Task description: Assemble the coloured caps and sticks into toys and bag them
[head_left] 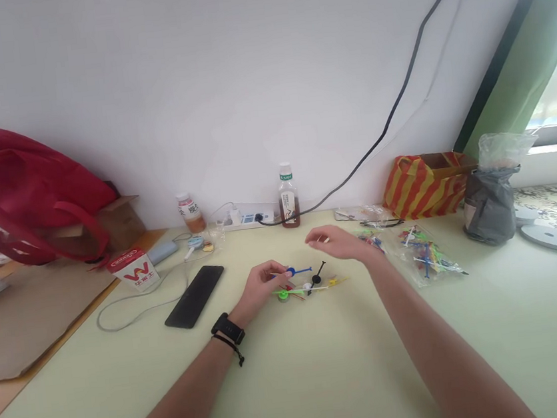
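Note:
My left hand (265,281) pinches a blue plastic pointer (301,271) with a round hub and a forked tip, just above the table. Below and beside it lie more small plastic pieces: a green pointer (283,295) with a round hub, a black pointer (317,279) and a yellow piece (334,282). A white piece and a red piece sit among them, partly covered. My right hand (333,241) is raised beyond the black pointer, fingers loosely bent and apart from the thumb, and nothing shows in it.
Clear bags of coloured plastic pieces (428,259) lie on the right, near grey discs (550,236) and a grey bag (490,208). A black phone (195,297) rests left. A bottle (288,198) and a power strip (250,220) stand by the wall, where a black cable (397,101) hangs.

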`<action>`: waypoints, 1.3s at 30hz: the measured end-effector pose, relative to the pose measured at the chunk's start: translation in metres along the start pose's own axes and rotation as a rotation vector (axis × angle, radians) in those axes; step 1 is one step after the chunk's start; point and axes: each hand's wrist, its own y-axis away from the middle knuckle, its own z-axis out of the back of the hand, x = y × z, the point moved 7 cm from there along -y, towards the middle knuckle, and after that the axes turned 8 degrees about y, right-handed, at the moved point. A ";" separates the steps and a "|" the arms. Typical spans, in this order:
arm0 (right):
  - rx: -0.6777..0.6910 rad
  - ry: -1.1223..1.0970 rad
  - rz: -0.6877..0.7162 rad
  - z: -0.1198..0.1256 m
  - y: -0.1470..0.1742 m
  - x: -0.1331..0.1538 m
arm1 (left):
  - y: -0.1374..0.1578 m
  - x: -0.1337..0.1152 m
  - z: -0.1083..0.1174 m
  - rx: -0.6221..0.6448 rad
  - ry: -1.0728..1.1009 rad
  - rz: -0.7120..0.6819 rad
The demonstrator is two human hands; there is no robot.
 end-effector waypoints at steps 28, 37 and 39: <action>0.025 -0.622 -0.189 -0.080 -0.011 0.059 | -0.001 -0.030 0.036 -0.083 -0.032 -0.137; 0.114 -0.684 -0.160 -0.091 -0.009 0.062 | 0.013 -0.048 0.015 0.017 -0.266 -0.294; 0.133 -0.619 -0.138 -0.092 -0.008 0.066 | 0.015 -0.049 0.012 0.024 -0.282 -0.300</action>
